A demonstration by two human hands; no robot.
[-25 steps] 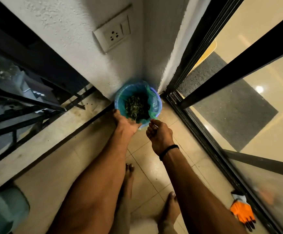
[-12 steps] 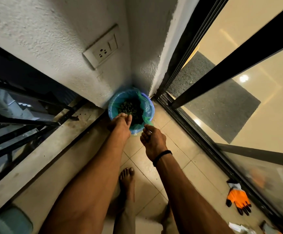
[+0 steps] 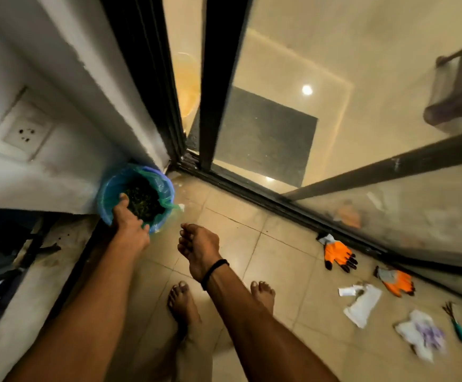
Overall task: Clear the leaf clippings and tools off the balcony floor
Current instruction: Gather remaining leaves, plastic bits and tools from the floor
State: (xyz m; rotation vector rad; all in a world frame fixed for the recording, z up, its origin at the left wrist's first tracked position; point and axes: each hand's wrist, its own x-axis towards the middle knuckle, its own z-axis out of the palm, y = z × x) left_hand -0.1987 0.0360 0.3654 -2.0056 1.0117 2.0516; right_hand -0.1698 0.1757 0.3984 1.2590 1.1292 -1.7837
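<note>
A small blue bin lined with a green bag stands in the corner by the wall, with dark leaf clippings inside. My left hand grips the bin's near rim, fingers curled over the edge. My right hand hovers over the tiles to the right of the bin, fingers loosely curled, holding nothing. On the floor at the right lie two orange gloves, a small green-handled rake, and white paper pieces.
A black sliding-door track and glass panels run along the right. A dark railing and ledge border the left. A wall socket sits above the bin. A white and purple cloth lies near the rake. My bare feet stand on the tiles.
The view has swung to the right, bringing the second glove, rake and papers into sight. My right hand has pulled back from the bin's rim. My left hand stays on the rim.
</note>
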